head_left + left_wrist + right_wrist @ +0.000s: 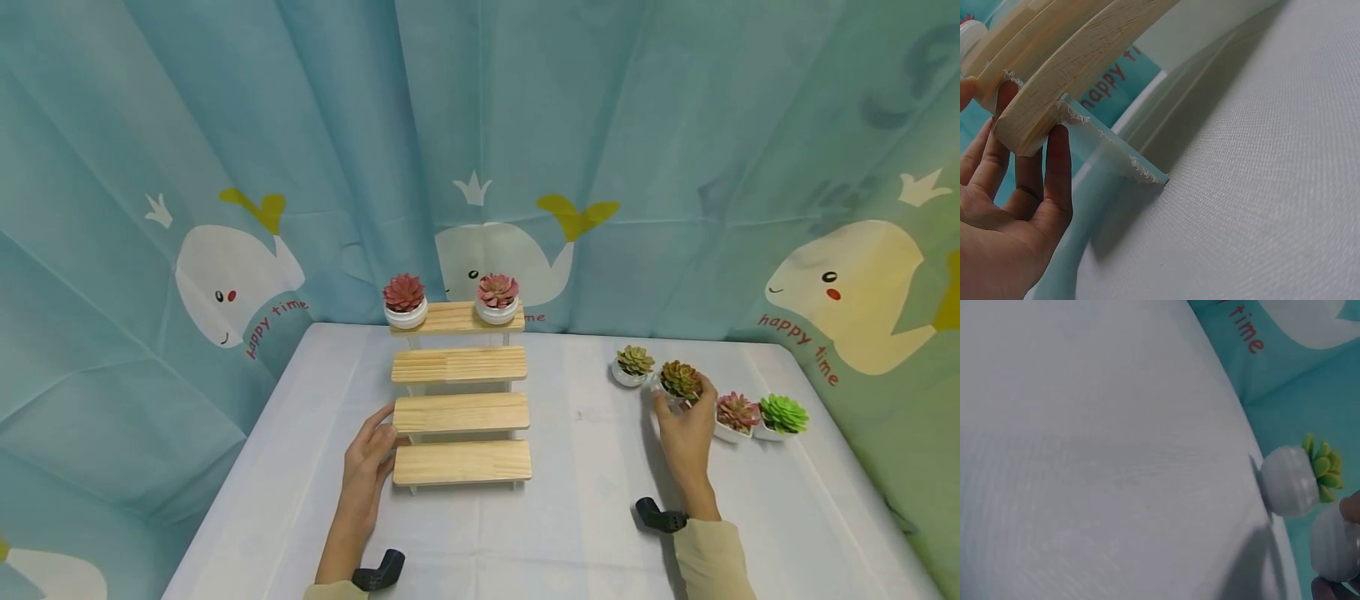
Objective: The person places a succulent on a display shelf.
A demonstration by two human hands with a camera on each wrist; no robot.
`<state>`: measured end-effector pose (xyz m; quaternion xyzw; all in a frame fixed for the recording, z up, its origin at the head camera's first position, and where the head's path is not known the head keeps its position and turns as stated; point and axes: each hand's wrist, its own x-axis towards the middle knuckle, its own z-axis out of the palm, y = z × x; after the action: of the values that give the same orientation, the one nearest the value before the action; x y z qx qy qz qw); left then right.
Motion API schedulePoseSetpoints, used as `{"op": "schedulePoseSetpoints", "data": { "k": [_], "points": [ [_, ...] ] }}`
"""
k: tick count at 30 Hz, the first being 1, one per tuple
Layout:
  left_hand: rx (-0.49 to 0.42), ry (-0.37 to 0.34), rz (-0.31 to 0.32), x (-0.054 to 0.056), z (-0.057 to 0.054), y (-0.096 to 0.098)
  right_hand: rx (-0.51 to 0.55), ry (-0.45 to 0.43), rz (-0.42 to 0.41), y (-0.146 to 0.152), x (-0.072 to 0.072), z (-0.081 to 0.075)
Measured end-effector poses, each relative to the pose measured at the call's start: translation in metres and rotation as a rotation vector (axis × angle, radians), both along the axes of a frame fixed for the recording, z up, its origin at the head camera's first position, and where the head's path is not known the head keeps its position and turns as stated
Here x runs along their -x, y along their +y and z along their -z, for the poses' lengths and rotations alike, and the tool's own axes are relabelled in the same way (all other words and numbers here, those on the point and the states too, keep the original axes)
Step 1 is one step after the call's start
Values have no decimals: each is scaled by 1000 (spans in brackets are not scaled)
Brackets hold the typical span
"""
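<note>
White pot, greenish plant.
Pinched by the right hand, at its twelve o'clock; left hand grips wooden stand at its three.

A white pot in the right grip, a green plant just beside it.
The pot is partly out of view; the plant's round white planter stands near the worktop edge that borders the teal curtain. Red lettering reading "time" marks the curtain; a shadow darkens the worktop.
</note>
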<state>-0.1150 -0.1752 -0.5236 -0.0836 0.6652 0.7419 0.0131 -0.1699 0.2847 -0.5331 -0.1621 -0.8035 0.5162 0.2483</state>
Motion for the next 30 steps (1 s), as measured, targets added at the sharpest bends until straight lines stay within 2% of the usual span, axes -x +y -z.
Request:
{"op": "schedulePoseSetpoints", "data": {
  "k": [6, 11, 14, 18, 24, 30],
  "points": [
    [8, 4, -9, 0, -1, 0, 5, 9, -10, -2, -5, -15],
    [14, 6, -14, 0, 0, 1, 9, 29, -79, -3, -8, -30],
    [14, 2, -10, 0, 0, 1, -22, 20, -132, -3, -9, -39],
    [3, -5, -15, 0, 0, 1, -78, 8, -252, -2, -9, -48],
    [4, -9, -16, 0, 0, 1, -122, -8, -515, 0, -10, -55],
    [6, -9, -12, 0, -1, 1, -125, -9, -647, -9, -8, -59]
  ]
}}
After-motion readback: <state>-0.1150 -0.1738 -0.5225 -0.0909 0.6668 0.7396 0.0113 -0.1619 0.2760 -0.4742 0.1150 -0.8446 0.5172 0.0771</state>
